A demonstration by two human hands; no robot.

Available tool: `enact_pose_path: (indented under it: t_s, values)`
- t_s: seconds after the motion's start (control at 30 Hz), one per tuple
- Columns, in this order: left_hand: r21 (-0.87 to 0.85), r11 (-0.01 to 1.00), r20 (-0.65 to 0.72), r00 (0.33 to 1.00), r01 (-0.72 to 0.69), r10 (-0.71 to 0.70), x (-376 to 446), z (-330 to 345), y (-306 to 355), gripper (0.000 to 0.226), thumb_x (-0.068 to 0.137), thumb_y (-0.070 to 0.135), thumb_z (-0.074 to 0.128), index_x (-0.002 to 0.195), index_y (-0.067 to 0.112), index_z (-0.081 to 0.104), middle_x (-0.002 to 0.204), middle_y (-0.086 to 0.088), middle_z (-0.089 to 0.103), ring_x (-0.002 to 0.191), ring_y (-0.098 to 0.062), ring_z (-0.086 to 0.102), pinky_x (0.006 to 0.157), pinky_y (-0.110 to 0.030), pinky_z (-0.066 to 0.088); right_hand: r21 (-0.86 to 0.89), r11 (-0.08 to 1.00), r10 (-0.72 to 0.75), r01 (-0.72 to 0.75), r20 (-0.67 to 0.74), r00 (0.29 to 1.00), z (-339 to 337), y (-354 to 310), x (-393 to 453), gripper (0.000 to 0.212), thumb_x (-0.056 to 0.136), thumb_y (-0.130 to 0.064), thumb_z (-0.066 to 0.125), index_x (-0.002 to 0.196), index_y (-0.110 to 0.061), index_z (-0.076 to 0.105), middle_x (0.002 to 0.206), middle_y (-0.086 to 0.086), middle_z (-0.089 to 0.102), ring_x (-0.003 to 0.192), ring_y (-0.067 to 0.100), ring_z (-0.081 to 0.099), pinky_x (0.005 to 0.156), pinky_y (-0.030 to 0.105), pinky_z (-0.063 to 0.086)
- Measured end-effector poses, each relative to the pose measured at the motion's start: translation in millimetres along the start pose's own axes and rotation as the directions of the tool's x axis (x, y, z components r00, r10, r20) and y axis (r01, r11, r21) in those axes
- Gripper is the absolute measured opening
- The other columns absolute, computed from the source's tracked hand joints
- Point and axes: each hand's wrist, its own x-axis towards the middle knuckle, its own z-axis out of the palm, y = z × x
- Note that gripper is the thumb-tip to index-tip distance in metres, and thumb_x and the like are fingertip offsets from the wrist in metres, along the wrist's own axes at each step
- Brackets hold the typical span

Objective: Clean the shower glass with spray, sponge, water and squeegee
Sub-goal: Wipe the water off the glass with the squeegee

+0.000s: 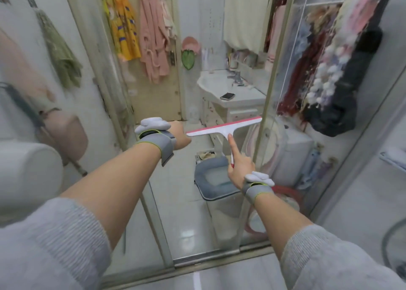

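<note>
A white squeegee (224,128) with a pink blade lies nearly level against the shower glass (197,212), at mid height. My right hand (238,166) grips its handle from below, with the index finger stretched up along the stem. My left hand (181,136) is at the blade's left end, and its curled fingers seem to pinch that tip, though they are mostly hidden behind the hand. Both wrists wear grey straps with white sensors. No spray bottle or sponge is in view.
Metal door frames (261,122) stand left and right of the pane, with a floor track (197,261) below. Through the glass I see a sink (219,85) with a phone on it, a grey-seated toilet (211,179), hanging clothes (329,70) and a red basin (287,195).
</note>
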Motion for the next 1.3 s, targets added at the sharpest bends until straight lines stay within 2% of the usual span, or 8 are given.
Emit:
enact_pose_path:
  t_s: [0.2, 0.27, 0.37, 0.7, 0.87, 0.97, 1.17, 1.3]
  values:
    - [-0.002, 1.0, 0.079, 0.997, 0.013, -0.013, -2, 42, -5, 0.033, 0.088, 0.038, 0.051, 0.067, 0.012, 0.055, 0.082, -0.016, 0.066, 0.083, -0.031, 0.064, 0.071, -0.033, 0.049, -0.022, 0.997, 0.07, -0.068, 0.149, 0.986, 22, 24, -10, 0.088, 0.086, -0.008, 0.042, 0.146, -0.052, -0.006, 0.133, 0.012, 0.05, 0.117, 0.035, 0.052, 0.094, 0.039, 0.044]
    - [-0.008, 1.0, 0.106, 0.994, 0.014, -0.013, -6, 45, -5, 0.034, 0.088, 0.041, 0.05, 0.077, 0.011, 0.063, 0.083, -0.01, 0.067, 0.083, -0.029, 0.064, 0.077, -0.033, 0.053, -0.004, 0.995, 0.103, -0.104, 0.184, 0.978, 19, 30, -15, 0.085, 0.087, -0.009, 0.043, 0.147, -0.05, 0.0, 0.137, 0.012, 0.048, 0.113, 0.035, 0.055, 0.096, 0.037, 0.043]
    - [-0.007, 1.0, 0.104, 0.995, 0.002, -0.002, -11, 42, -4, 0.037, 0.082, 0.045, 0.048, 0.075, 0.013, 0.066, 0.078, -0.008, 0.068, 0.076, -0.027, 0.064, 0.078, -0.036, 0.056, -0.015, 0.99, 0.142, -0.142, 0.213, 0.967, -1, 33, -19, 0.08, 0.089, -0.011, 0.041, 0.147, -0.052, 0.004, 0.118, 0.018, 0.056, 0.091, 0.034, 0.056, 0.088, 0.037, 0.045]
    - [-0.015, 0.999, 0.026, 0.999, -0.03, 0.031, -29, -11, 21, 0.046, 0.069, 0.053, 0.042, 0.075, 0.018, 0.071, 0.077, -0.004, 0.07, 0.076, -0.027, 0.064, 0.081, -0.039, 0.054, 0.046, 0.983, 0.178, -0.18, 0.041, 0.983, -89, 35, -20, 0.066, 0.086, -0.012, 0.041, 0.142, -0.046, 0.032, 0.095, 0.015, 0.055, 0.082, 0.034, 0.052, 0.078, 0.033, 0.044]
    - [-0.023, 0.995, 0.057, 0.994, -0.097, 0.098, -46, -11, 49, 0.036, 0.082, 0.045, 0.05, 0.08, 0.014, 0.069, 0.081, -0.006, 0.069, 0.078, -0.027, 0.064, 0.081, -0.039, 0.055, -0.236, 0.897, 0.421, -0.373, 0.205, 0.884, -73, 82, -38, 0.03, 0.082, -0.042, 0.049, 0.102, -0.028, 0.067, 0.102, 0.005, 0.068, 0.097, 0.03, 0.063, 0.087, 0.031, 0.047]
    - [-0.013, 0.989, 0.059, 0.987, -0.148, 0.148, -50, -11, 70, 0.037, 0.083, 0.046, 0.05, 0.081, 0.014, 0.067, 0.081, -0.006, 0.067, 0.08, -0.028, 0.063, 0.082, -0.041, 0.055, -0.25, 0.852, 0.509, -0.46, 0.192, 0.839, -78, 103, -43, 0.048, 0.066, -0.039, 0.047, 0.102, -0.018, 0.07, 0.09, 0.006, 0.066, 0.087, 0.03, 0.063, 0.083, 0.033, 0.051]
    - [0.009, 0.968, 0.016, 0.967, -0.253, 0.252, -54, -46, 104, 0.034, 0.086, 0.042, 0.049, 0.077, 0.014, 0.065, 0.078, -0.007, 0.066, 0.078, -0.029, 0.063, 0.075, -0.037, 0.053, 0.046, 0.899, 0.422, -0.436, 0.176, 0.889, -185, 47, -54, 0.023, 0.091, -0.021, 0.054, 0.1, -0.003, 0.065, 0.071, 0.011, 0.061, 0.049, 0.021, 0.049, 0.039, 0.02, 0.04]
    - [-0.007, 0.953, -0.088, 0.949, -0.303, 0.302, -56, -108, 120, 0.034, 0.087, 0.039, 0.052, 0.071, 0.011, 0.063, 0.071, -0.007, 0.064, 0.068, -0.027, 0.06, 0.067, -0.033, 0.05, 0.193, 0.945, 0.267, -0.266, 0.021, 0.964, -258, -1, -36, 0.024, 0.086, -0.027, 0.068, 0.097, -0.006, 0.066, 0.062, 0.002, 0.049, 0.049, 0.015, 0.042, 0.031, 0.016, 0.03]
